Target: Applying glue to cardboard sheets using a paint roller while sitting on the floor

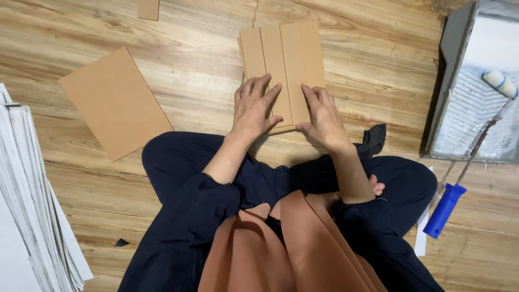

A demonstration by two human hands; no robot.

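Two hands lay flat on a small stack of brown boards (284, 65) on the wood floor (205, 65) just ahead of our crossed legs. Our left hand (253, 108) pressed down with fingers spread over the near left strips, thumb at the stack's front edge. Our right hand (323, 116) rested on the near right corner, fingers stretched forward and close together, palm down, gripping nothing. The top layer showed as three narrow strips side by side, running away from us. A larger brown board (114, 101) lay well apart to the left, tilted on the floor. A pile of white sheets (30, 205) stood at the far left. To the right sat a grey paint tray (451, 59) with a roller (500, 83) in it, its blue handle (444, 210) reaching onto the floor beside our right knee.
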